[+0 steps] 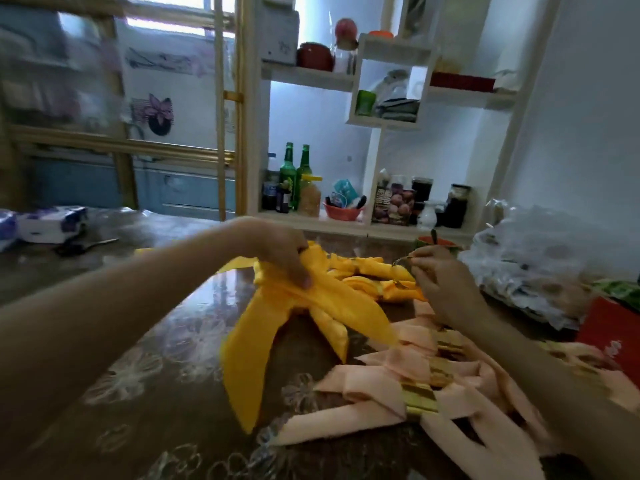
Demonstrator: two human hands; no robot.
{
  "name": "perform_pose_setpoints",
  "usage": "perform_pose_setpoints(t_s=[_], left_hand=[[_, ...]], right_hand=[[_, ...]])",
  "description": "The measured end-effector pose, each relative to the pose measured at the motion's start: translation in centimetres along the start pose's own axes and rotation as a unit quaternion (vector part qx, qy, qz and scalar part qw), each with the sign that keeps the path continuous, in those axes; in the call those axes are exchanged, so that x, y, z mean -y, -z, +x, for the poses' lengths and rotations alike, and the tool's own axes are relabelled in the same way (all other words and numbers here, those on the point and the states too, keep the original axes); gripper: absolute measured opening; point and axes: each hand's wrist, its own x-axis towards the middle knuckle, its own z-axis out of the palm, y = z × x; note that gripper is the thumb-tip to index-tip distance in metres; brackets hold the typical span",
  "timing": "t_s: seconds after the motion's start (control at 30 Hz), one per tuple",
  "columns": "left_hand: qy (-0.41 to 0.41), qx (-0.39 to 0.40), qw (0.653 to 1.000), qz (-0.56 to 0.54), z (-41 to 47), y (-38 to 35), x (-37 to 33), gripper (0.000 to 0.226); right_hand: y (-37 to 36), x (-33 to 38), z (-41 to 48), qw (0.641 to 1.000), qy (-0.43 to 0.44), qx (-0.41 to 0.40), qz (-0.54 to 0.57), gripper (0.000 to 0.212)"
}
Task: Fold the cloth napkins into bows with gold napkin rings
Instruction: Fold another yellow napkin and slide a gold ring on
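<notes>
Hands tell where the work stands: the left hand (284,258) is closed round the gathered middle of a yellow napkin (311,306), holding it up so its loose tails droop onto the bench (156,341). The left forearm reaches in long and low across the bench. The right hand (440,282), just right of that napkin and apart from it, has its fingers curled and pinches what looks like a gold napkin ring (401,260), though blur hides its shape. The wrist is raised, with the fingers turned toward the napkin. The ring is not yet on, so I judge this bow to be pleated and pinched but unfastened. Right behind the held napkin lie yellow bows (374,268), seemingly done. In front of it and to its right lie several peach bows (377,386), already banded in gold. Most of the batch therefore appears finished.
</notes>
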Motion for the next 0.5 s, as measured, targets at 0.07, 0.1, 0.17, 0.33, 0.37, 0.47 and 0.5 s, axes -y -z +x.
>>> perform_pose_setpoints(t_s=[0.07, 0.1, 0.17, 0.33, 0.37, 0.47, 0.5], left_hand=[[0.034, 0.020, 0.998, 0.056, -2.9, 1.8, 3.1, 0.029], [0.055, 0.030, 0.995, 0.077, -4.4, 2.3, 4.7, 0.029], [0.089, 0.029, 0.989, 0.111, -7.1, 2.2, 8.0, 0.031], [0.191, 0.094, 0.972, 0.100, -10.7, -6.4, 15.8, 0.057], [0.203, 0.096, 0.971, 0.078, -10.3, -8.4, 16.7, 0.058], [0.194, 0.027, 0.980, 0.027, -11.5, -11.4, 18.6, 0.069], [0.176, -0.004, 0.983, 0.043, -12.3, -11.8, 18.6, 0.071]], right_hand=[[-1.2, 2.8, 0.1, 0.999, 0.005, -0.013, 0.037, 0.021], [-2.0, 4.6, 0.1, 0.998, 0.004, -0.019, 0.067, 0.019], [-4.1, 8.8, -0.1, 0.990, 0.008, -0.022, 0.140, 0.015], [-10.2, 19.0, -3.4, 0.949, -0.004, 0.064, 0.310, 0.011], [-11.1, 19.7, -3.9, 0.947, -0.006, 0.089, 0.310, 0.010], [-13.5, 21.8, -5.6, 0.945, 0.012, 0.162, 0.284, 0.011], [-13.9, 22.1, -6.0, 0.946, 0.024, 0.183, 0.266, 0.012]])
